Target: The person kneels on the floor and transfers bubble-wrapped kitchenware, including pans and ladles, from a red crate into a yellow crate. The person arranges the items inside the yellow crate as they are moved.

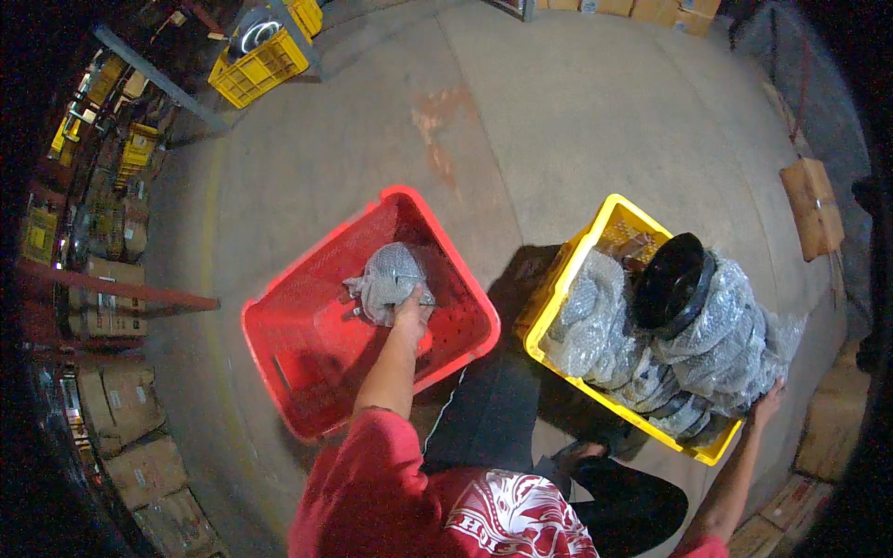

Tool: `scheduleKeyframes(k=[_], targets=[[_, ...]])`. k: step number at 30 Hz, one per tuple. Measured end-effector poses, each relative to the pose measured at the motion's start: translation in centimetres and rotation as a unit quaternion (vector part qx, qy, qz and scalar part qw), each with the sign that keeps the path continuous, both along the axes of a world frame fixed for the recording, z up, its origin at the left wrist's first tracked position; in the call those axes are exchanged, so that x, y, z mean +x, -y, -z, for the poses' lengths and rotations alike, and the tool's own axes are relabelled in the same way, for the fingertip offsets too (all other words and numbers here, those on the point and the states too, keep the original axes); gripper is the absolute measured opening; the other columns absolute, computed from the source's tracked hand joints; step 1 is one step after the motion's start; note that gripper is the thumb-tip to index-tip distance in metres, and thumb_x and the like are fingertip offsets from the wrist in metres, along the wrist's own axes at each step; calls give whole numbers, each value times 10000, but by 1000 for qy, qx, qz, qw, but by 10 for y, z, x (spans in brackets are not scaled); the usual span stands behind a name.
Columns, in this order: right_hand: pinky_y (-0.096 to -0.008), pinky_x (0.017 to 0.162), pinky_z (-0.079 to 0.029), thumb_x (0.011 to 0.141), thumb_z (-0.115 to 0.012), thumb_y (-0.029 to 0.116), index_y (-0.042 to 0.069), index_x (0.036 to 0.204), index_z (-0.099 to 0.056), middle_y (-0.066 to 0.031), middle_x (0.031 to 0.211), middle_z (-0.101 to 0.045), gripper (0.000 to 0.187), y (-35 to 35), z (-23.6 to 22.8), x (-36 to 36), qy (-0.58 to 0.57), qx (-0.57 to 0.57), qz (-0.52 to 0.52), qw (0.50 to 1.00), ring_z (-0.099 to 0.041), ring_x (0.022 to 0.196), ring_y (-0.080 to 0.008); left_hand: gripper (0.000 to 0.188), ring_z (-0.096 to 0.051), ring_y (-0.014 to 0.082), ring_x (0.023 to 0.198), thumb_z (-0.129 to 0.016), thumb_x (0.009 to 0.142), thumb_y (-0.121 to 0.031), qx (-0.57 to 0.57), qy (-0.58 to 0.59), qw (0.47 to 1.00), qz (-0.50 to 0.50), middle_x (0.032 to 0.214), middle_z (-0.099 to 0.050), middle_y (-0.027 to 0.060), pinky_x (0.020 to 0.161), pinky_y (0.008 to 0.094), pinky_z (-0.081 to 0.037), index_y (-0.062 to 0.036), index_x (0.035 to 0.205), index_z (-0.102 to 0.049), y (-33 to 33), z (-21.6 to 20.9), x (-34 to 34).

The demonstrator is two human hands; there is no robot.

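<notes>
My left hand reaches down into a red plastic crate, its fingers closed on a bubble-wrapped item whose contents I cannot make out. To the right stands a yellow plastic crate, heaped with several bubble-wrapped pieces. A round black pan-like piece lies tilted on top of them. At the crate's right side, my right hand grips the lower end of a large bubble-wrapped bundle that bulges over the rim. Part of that hand's fingers is hidden by the wrap.
Shelving with cardboard boxes runs along the left, with a red beam sticking out. Another yellow crate stands at the far left by a grey post. A cardboard box sits at the right. My legs are between the crates.
</notes>
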State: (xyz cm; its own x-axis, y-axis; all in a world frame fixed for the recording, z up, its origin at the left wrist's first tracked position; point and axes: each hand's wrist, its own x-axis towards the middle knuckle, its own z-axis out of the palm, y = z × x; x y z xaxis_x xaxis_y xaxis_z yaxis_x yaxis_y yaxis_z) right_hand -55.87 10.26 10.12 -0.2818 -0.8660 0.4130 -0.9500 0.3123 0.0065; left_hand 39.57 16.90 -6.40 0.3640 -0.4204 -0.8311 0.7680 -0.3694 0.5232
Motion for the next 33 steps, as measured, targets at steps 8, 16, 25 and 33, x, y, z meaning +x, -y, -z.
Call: scheduleKeyframes(k=[8,16,25,33], targets=[[-463,1083,-366,1075,-372,441,-108,1304,-541,-336,1425,-474,619,4,-18,47,205,-86,68,973,-485,1272,-478,462,-693,410,929,-692,918,-346,208,611,654,394,988,-716,264,839,479,-518,100,1036,-665,-68,-55,39],[-466,1080,-363,1067,-411,436,-112,1321,-526,-315,1384,-526,615,1,-23,67,135,-71,66,986,-507,1257,-430,429,-628,414,762,-654,938,-404,-19,529,826,193,898,-676,209,745,432,-528,16,1021,-645,-119,-109,49],[-495,1098,-355,1069,-408,419,-79,1414,-451,-312,1402,-510,607,0,-5,20,33,-23,25,999,-504,1263,-455,419,-605,272,1137,-584,980,-243,-38,560,816,138,1229,-645,170,963,409,-458,52,1277,-563,-123,-135,49],[-495,1109,-353,1049,-451,419,-83,1437,-426,-324,1422,-493,635,-5,-8,51,-4,-46,-34,998,-477,1318,-452,528,-637,270,1075,-629,976,-369,72,578,797,158,1183,-663,160,943,394,-496,48,1294,-569,-86,-319,74]])
